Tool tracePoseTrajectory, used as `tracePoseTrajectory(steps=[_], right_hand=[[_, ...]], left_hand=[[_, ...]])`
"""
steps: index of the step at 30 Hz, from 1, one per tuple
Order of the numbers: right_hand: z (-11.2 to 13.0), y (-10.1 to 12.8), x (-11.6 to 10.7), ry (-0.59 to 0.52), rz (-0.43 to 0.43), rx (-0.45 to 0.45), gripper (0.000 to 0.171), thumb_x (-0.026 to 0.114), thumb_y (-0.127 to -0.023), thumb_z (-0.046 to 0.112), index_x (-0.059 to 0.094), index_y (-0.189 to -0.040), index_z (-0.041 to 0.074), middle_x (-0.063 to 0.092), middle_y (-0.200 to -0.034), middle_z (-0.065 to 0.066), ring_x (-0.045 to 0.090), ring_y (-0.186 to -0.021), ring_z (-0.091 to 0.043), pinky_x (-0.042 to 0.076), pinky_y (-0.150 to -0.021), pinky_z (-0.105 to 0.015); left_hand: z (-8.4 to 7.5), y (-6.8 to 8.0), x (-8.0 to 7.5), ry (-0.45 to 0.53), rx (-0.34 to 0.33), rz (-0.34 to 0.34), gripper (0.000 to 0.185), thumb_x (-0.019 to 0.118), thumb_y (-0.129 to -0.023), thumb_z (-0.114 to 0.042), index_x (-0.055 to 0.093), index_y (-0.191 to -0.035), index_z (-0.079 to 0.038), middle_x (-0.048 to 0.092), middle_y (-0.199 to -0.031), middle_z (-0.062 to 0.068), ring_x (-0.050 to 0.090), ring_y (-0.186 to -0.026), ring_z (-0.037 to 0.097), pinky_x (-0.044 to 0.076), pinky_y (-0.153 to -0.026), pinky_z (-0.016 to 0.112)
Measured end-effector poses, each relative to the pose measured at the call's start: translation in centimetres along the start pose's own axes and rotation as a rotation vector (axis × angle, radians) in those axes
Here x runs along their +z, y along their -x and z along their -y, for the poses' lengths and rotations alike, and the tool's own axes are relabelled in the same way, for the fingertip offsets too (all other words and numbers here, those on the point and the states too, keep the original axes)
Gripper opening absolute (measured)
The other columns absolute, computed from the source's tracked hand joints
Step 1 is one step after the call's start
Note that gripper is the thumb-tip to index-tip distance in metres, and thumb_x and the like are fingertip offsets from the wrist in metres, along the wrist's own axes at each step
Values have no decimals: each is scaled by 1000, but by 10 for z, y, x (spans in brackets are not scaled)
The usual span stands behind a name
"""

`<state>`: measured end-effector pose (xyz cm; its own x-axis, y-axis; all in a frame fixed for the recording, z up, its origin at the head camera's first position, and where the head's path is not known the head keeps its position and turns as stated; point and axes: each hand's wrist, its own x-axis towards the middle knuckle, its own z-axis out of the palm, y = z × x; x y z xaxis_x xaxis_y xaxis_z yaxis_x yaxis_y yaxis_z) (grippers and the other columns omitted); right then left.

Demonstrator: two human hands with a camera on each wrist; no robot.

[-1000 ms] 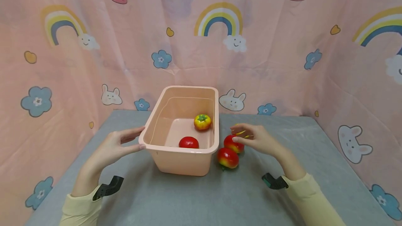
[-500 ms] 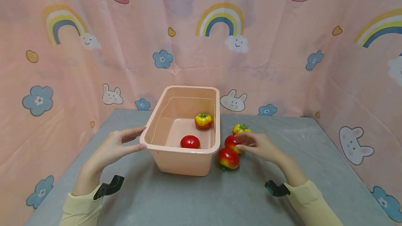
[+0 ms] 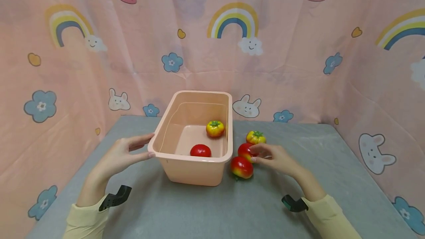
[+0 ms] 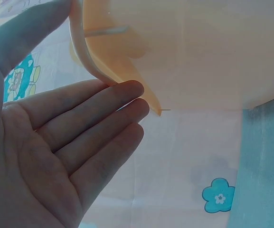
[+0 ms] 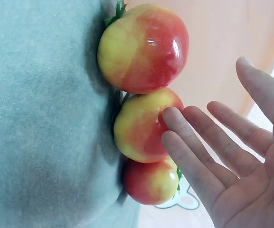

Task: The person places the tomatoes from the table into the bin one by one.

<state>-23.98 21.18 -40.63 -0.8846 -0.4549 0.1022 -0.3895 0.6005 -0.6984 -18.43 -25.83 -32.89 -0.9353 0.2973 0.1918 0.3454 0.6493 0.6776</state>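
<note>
Left hand (image 3: 121,155): fingers straight, against the near-left rim of the bin (image 3: 186,172), thumb on top.
Right hand (image 3: 275,158): fingers relaxed, tips touching the middle tomato (image 3: 245,150), gripping nothing.
Middle tomato: on the surface (image 3: 206,209), right of the bin, between two other tomatoes.

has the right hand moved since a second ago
Yes. The right hand dropped toward the camera, off the yellow tomato and onto the middle tomato beside the tub.
</note>
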Motion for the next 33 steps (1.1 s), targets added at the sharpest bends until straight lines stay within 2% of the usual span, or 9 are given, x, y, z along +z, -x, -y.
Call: tracePoseTrajectory(steps=[8, 18, 27, 33], right_hand=[[-1, 4, 3, 11, 13, -55, 39, 69, -87, 33, 62, -120, 14, 67, -114, -5, 64, -97, -19, 57, -78, -23], [0, 9, 14, 11, 54, -23, 42, 71, -85, 33, 61, -121, 13, 66, -115, -7, 64, -99, -24, 60, -75, -26], [-6, 7, 25, 46, 65, -20, 43, 70, -85, 40, 62, -119, 16, 66, -116, -5, 65, -92, -17, 57, -74, -18], [-9, 6, 31, 43, 60, -13, 44, 70, -84, 42, 61, -120, 17, 65, -118, -5, 65, -93, -16, 57, -76, -21]], left_hand=[[0, 0, 0, 4, 4, -1, 58, 72, -83, -39, 55, -134, -17, 57, -134, 1, 55, -122, 28, 48, -102, 43], [0, 0, 1, 5, 1, 4, 59, 72, -83, -40, 55, -135, -16, 57, -134, 1, 55, -123, 28, 47, -102, 43], [0, 0, 1, 16, 6, 4, 59, 72, -83, -39, 55, -135, -16, 57, -134, 1, 55, -123, 27, 47, -102, 41], [0, 0, 1, 20, 2, 7, 60, 72, -83, -40, 54, -135, -17, 57, -134, 1, 54, -123, 27, 47, -102, 43]])
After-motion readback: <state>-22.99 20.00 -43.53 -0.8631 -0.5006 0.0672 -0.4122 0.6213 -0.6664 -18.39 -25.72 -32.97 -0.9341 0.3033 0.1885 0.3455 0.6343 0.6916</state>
